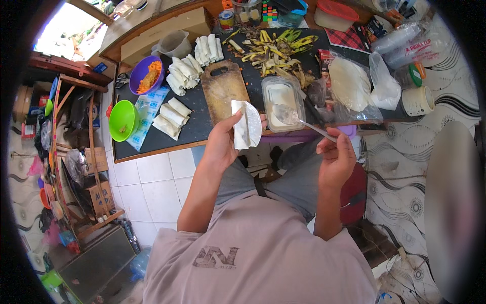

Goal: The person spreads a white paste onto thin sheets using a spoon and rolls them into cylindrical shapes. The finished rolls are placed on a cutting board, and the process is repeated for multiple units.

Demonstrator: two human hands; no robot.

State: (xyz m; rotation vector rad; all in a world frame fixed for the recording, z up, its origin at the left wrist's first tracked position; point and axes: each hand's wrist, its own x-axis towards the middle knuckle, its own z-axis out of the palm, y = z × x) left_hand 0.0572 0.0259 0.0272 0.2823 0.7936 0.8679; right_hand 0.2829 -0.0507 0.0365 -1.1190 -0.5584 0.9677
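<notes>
My left hand [223, 138] is closed on a thin white wrapper [252, 127], folded over along one side with a rounded free edge, held up in front of the cutting board [221, 93]. In my right hand [337, 156] is a metal spoon [316, 129], gripped by its handle. The spoon's bowl hangs over a clear plastic container [266, 110] with something whitish inside; whether it touches the contents I cannot tell. White folded rolls [183, 74] lie in groups left of the board, one group [172, 117] nearer me. Flat round wrappers [349, 83] rest on plastic at the right.
Yellow-brown banana peels [286, 53] are heaped at the back of the dark table. On the left stand a purple bowl [132, 77] of orange food and a green bowl [121, 119]. A clear plastic jug [173, 44] and a red-lidded box [335, 15] stand farther back.
</notes>
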